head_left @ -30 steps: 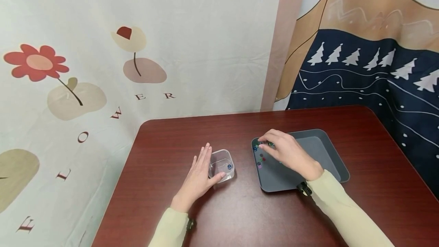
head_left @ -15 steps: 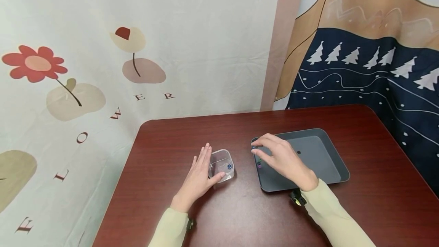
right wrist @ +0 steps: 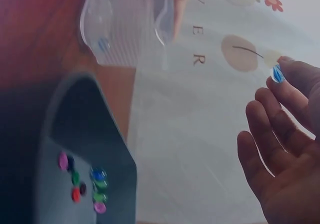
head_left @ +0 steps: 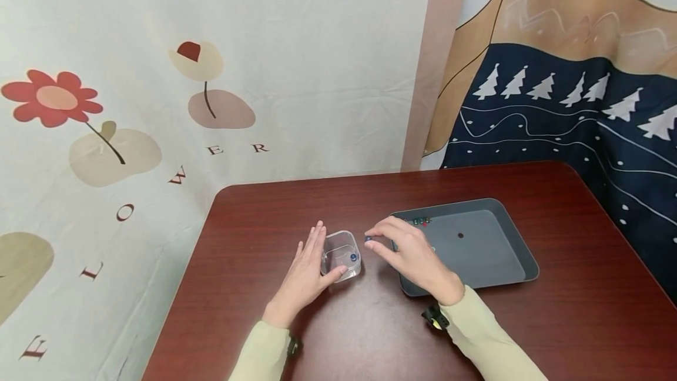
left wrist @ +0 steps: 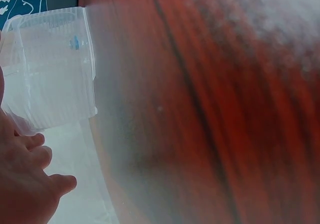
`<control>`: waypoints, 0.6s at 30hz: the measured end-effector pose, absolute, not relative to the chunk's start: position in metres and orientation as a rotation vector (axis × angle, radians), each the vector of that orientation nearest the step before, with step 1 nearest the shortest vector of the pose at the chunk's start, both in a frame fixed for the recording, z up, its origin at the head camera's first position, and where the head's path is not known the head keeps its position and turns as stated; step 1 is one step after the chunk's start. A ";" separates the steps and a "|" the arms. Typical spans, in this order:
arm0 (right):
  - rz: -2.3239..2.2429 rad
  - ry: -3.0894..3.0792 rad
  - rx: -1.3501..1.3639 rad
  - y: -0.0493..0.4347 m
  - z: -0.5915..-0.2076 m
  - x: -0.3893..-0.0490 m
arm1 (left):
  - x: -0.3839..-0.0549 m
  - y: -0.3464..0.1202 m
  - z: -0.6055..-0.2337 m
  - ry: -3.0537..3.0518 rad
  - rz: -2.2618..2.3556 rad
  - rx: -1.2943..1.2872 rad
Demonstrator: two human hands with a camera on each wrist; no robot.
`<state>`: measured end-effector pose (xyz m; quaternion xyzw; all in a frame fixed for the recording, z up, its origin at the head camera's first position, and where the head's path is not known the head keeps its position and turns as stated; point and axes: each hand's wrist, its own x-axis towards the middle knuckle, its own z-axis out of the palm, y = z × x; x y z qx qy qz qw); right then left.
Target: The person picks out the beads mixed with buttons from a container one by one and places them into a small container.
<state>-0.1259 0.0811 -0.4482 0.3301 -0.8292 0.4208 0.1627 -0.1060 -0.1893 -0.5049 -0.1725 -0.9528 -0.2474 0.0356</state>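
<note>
My right hand (head_left: 415,254) pinches a blue-and-clear glass marble (right wrist: 277,75) between thumb and index finger, in the air between the grey tray and the clear plastic container (head_left: 338,243). In the right wrist view its other fingers are spread loosely. My left hand (head_left: 301,278) rests against the container's left and near sides, fingers extended and thumb along the near wall. One blue marble (head_left: 354,257) lies inside the container. The grey tray (head_left: 492,251) holds several small coloured pieces (right wrist: 100,184), green, blue, pink and red, gathered near one end.
A dark brown piece (head_left: 461,235) lies alone toward the tray's middle. The wooden table (head_left: 264,210) reaches back to a wall hung with printed cloth (head_left: 328,75). The tray's raised rim stands a short way right of the container.
My right hand has moved left from the tray's far left corner, carrying the blue marble out past the rim toward the container. The dark piece became uncovered. My left hand and the container stayed still.
</note>
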 end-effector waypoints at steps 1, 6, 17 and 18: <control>1.206 -2.365 0.938 0.078 -0.449 -0.125 | -0.106 -0.189 -0.505 -2.925 -0.761 -0.532; 1.191 -2.376 0.933 0.063 -0.456 -0.126 | -0.106 -0.189 -0.505 -2.923 -0.762 -0.536; 1.108 -2.487 0.935 0.038 -0.474 -0.131 | -0.105 -0.190 -0.505 -2.953 -0.778 -0.528; 1.094 -2.497 0.935 0.036 -0.475 -0.131 | -0.105 -0.190 -0.505 -2.955 -0.778 -0.528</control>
